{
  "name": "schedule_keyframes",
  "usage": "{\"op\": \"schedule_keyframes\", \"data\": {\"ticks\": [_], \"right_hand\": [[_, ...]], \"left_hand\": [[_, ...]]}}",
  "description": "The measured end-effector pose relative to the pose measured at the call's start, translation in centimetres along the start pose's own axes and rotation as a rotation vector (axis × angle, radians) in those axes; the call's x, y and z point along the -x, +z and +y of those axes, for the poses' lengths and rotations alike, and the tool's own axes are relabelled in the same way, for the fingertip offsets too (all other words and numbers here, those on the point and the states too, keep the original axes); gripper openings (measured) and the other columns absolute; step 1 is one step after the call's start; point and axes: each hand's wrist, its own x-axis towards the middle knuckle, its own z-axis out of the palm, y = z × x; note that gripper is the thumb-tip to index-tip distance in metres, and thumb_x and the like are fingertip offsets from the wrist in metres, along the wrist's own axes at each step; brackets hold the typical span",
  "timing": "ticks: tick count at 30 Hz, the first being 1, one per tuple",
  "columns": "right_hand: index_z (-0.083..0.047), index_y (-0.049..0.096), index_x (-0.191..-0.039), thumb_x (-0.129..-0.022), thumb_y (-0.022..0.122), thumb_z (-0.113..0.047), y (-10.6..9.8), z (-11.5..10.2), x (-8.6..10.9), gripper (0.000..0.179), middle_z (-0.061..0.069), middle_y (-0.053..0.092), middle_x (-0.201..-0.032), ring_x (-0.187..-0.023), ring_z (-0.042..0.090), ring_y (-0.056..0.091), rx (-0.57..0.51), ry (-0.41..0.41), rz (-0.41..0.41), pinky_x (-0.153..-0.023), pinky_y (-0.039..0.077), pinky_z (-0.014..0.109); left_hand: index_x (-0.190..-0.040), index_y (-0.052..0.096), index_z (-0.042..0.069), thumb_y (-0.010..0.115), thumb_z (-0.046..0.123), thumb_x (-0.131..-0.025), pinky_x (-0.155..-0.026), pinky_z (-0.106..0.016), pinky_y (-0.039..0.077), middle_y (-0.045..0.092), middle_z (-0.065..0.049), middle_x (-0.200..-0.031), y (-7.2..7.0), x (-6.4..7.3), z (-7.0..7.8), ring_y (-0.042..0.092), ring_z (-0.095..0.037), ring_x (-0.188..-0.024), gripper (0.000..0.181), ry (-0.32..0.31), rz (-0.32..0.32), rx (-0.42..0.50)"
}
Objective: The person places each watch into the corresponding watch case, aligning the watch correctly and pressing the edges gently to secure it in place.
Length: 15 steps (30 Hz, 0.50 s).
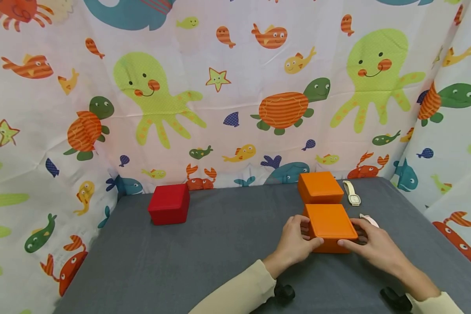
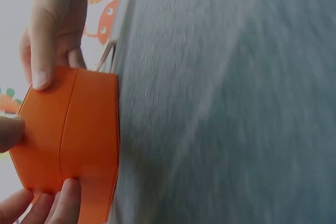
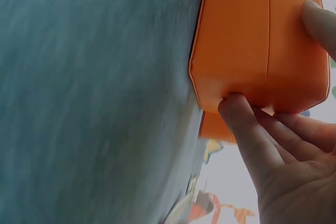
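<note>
Both hands hold the nearer orange box, one at each side, with its lid down. My left hand has its thumb on the front face and its other fingers along the left side. From the right, my right hand presses its thumb to the front, fingers bent against that side wall. In the left wrist view, the orange box has a seam between lid and base, with fingers from both hands on it. The right wrist view has fingertips under the lid seam of the box.
Directly behind stands a second orange box. A cream wristwatch lies to its right, and a pale thing is partly hidden by the right hand. A red box sits at the back left of the grey table. A printed curtain hangs behind.
</note>
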Motion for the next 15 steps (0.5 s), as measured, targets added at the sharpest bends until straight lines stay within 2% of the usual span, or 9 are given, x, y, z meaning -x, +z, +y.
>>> {"op": "schedule_keyframes", "data": {"ticks": [8,15], "right_hand": [[0.007,0.046,-0.131,-0.08,0.073,-0.048,1.8,-1.8,-1.2,0.08,0.021,0.06,-0.118,-0.092,0.025,0.066,-0.035,-0.031,0.01,-0.073,0.056,0.035],[0.004,0.046,-0.133,-0.08,0.071,-0.052,3.8,-3.5,-2.4,0.08,0.019,0.06,-0.119,-0.093,0.023,0.065,-0.078,-0.039,-0.004,-0.074,0.056,0.034]], "left_hand": [[-0.115,0.054,0.013,0.08,0.02,-0.078,-0.077,-0.015,0.05,0.051,0.006,-0.104,-3.0,0.0,-1.5,0.056,-0.006,-0.09,0.046,0.013,-0.018,0.036],[-0.116,0.054,0.01,0.08,0.018,-0.079,-0.08,-0.02,0.051,0.053,0.001,-0.106,-5.8,0.3,-2.8,0.058,-0.015,-0.094,0.046,0.028,-0.009,0.052]]}}
